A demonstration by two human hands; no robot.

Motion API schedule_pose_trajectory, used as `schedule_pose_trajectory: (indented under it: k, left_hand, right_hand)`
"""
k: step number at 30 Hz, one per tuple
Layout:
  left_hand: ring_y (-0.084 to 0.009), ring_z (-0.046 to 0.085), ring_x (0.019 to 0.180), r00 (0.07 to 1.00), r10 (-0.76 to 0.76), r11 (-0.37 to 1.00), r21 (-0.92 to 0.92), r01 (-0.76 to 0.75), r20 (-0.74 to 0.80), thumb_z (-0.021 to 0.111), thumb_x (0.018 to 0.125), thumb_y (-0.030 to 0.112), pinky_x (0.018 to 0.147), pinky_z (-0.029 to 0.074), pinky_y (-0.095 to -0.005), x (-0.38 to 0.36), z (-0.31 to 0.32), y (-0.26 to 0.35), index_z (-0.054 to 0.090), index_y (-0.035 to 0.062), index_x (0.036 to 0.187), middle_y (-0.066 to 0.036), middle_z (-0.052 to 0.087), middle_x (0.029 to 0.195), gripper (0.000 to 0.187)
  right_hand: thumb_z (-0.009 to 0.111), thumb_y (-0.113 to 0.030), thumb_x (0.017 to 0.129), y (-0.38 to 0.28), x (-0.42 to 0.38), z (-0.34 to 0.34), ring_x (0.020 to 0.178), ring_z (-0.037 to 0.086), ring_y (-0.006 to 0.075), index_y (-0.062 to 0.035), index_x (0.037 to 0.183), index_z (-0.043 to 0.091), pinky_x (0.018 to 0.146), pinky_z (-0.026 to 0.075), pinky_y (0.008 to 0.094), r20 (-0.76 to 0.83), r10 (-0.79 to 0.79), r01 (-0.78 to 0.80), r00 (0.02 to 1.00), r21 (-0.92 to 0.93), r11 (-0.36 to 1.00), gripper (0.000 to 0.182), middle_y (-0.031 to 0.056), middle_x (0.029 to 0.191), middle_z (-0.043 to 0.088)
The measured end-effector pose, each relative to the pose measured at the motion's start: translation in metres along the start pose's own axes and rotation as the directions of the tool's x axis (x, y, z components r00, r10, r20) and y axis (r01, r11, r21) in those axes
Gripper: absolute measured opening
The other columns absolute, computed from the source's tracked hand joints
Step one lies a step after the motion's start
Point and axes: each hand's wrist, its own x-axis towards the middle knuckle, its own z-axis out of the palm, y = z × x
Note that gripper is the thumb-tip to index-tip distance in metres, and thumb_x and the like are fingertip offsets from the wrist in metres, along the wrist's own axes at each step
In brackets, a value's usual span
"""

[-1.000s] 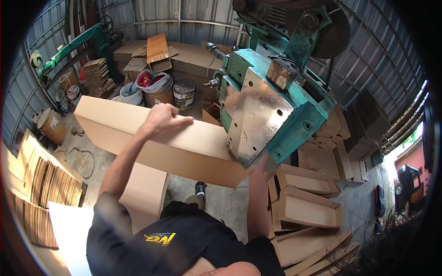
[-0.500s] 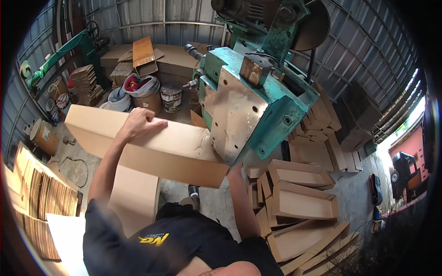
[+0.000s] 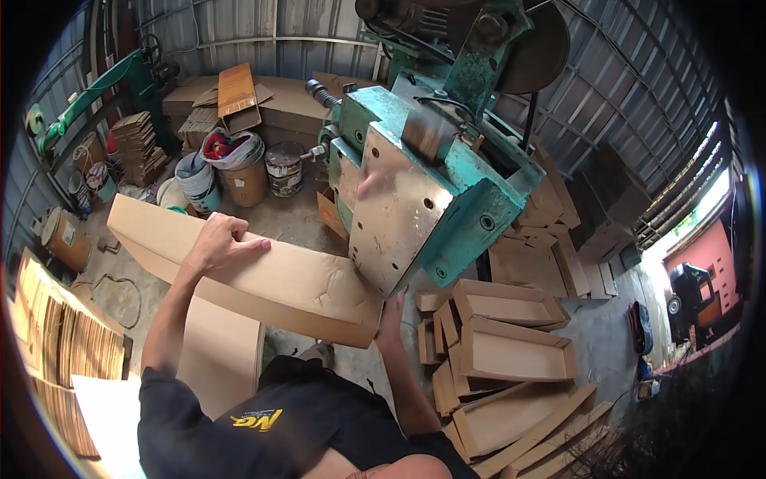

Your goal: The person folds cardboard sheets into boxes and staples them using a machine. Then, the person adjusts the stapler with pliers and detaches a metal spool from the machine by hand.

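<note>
A long, shallow brown cardboard box (image 3: 279, 271) is held up between my hands, its right end against the metal plate of a green machine (image 3: 407, 191). My left hand (image 3: 219, 243) is curled over the box's upper side, thumb lying along it. At the right end, my right hand (image 3: 389, 318) presses against the box beside the plate's lower corner; its fingers are partly hidden. Creases mark the cardboard near that end. On top of the machine, a block (image 3: 429, 136) looks smeared by motion.
Finished-looking open cardboard trays (image 3: 519, 347) are piled on the floor at right. Stacks of flat cardboard (image 3: 72, 351) stand at left, and a flat sheet (image 3: 219, 343) lies below the box. Buckets (image 3: 239, 172) stand behind it.
The box's right end has come lower and slightly toward me relative to the machine, with both hands still on it. The whole view has shifted slightly. The machine's top block has become blurred.
</note>
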Motion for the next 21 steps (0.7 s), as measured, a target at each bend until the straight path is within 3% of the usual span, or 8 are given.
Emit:
schedule_pose_trajectory:
  k: [2, 4, 8, 10, 14, 16, 19, 21]
  left_hand:
    - [-0.0232, 0.039, 0.045, 1.000, 0.004, 1.000, 0.005, -0.004, 0.024, 0.081, 0.073, 0.052, 0.048, 0.032, -0.0400, -0.009, -0.004, 0.003, 0.048, -0.0022, 0.053, -0.013, 0.042, 0.047, 0.066]
    - [-0.0237, 0.040, 0.044, 0.998, 0.025, 0.999, 0.036, -0.027, 0.054, 0.080, 0.074, 0.053, 0.049, 0.033, -0.0400, -0.023, -0.005, 0.006, 0.048, -0.0027, 0.053, -0.013, 0.043, 0.047, 0.067]
    - [-0.0258, 0.048, 0.046, 0.997, 0.014, 0.997, 0.076, -0.020, 0.076, 0.080, 0.073, 0.055, 0.051, 0.038, -0.0402, -0.067, 0.009, -0.006, 0.052, -0.0026, 0.053, -0.015, 0.049, 0.049, 0.067]
    - [-0.0266, 0.049, 0.047, 0.995, -0.020, 0.996, 0.085, 0.012, 0.099, 0.079, 0.073, 0.056, 0.051, 0.039, -0.0403, -0.083, 0.018, -0.016, 0.053, -0.0024, 0.053, -0.015, 0.050, 0.049, 0.067]
    - [-0.0290, 0.052, 0.048, 0.983, -0.102, 0.993, 0.076, 0.091, 0.155, 0.077, 0.074, 0.059, 0.053, 0.043, -0.0424, -0.114, 0.034, -0.023, 0.057, -0.0027, 0.055, -0.018, 0.053, 0.051, 0.067]
    - [-0.0303, 0.055, 0.050, 0.958, -0.189, 0.982, 0.064, 0.180, 0.216, 0.077, 0.075, 0.059, 0.055, 0.045, -0.0438, -0.130, 0.043, -0.028, 0.060, -0.0037, 0.059, -0.021, 0.055, 0.054, 0.067]
    - [-0.0315, 0.056, 0.052, 0.939, -0.265, 0.964, 0.050, 0.261, 0.219, 0.077, 0.075, 0.057, 0.055, 0.045, -0.0444, -0.152, 0.051, -0.046, 0.062, -0.0049, 0.062, -0.023, 0.056, 0.056, 0.066]
    - [-0.0320, 0.056, 0.053, 0.930, -0.314, 0.948, 0.007, 0.318, 0.190, 0.078, 0.074, 0.057, 0.056, 0.045, -0.0451, -0.166, 0.054, -0.053, 0.062, -0.0052, 0.062, -0.024, 0.056, 0.057, 0.066]
  right_hand:
    - [0.041, -0.029, 0.108, 0.003, -0.011, -0.007, 0.113, 0.053, 0.0155, -0.0021, 0.130, 0.048, 0.100, 0.040, 0.0301, 0.004, 0.005, -0.005, 1.000, -0.026, 1.000, 0.036, 0.0047, 0.120, 0.056]
    - [0.039, -0.031, 0.108, 0.026, -0.027, -0.032, 0.103, 0.053, 0.0134, -0.0021, 0.122, 0.052, 0.093, 0.041, 0.0281, 0.011, 0.009, -0.006, 1.000, -0.228, 0.974, 0.034, 0.0033, 0.108, 0.057]
    - [0.041, -0.034, 0.107, 0.027, -0.071, -0.026, 0.096, 0.049, 0.0106, -0.0029, 0.115, 0.055, 0.088, 0.040, 0.0257, 0.102, -0.028, 0.054, 0.994, -0.264, 0.963, 0.035, 0.0018, 0.100, 0.055]
    - [0.048, -0.033, 0.104, 0.023, -0.083, -0.027, 0.089, 0.046, 0.0090, -0.0033, 0.111, 0.056, 0.082, 0.041, 0.0258, 0.236, -0.003, 0.047, 0.972, -0.182, 0.982, 0.032, -0.0001, 0.095, 0.052]
    - [0.055, -0.032, 0.101, 0.024, -0.093, -0.043, 0.089, 0.050, 0.0083, -0.0031, 0.109, 0.058, 0.081, 0.042, 0.0246, 0.304, 0.091, 0.044, 0.948, -0.410, 0.911, 0.030, -0.0007, 0.095, 0.055]
    - [0.061, -0.027, 0.098, 0.032, -0.094, -0.052, 0.091, 0.053, 0.0080, -0.0026, 0.111, 0.060, 0.081, 0.044, 0.0246, 0.294, 0.228, -0.050, 0.928, -0.508, 0.860, 0.028, -0.0003, 0.099, 0.058]
    - [0.065, -0.026, 0.096, 0.031, -0.101, -0.032, 0.096, 0.055, 0.0087, -0.0028, 0.116, 0.061, 0.085, 0.045, 0.0248, 0.221, 0.191, -0.064, 0.956, -0.478, 0.876, 0.031, 0.0014, 0.104, 0.061]
    - [0.065, -0.027, 0.096, 0.049, -0.099, -0.038, 0.105, 0.059, 0.0121, -0.0029, 0.120, 0.062, 0.089, 0.046, 0.0268, 0.232, 0.118, 0.014, 0.966, -0.500, 0.866, 0.034, 0.0053, 0.113, 0.065]
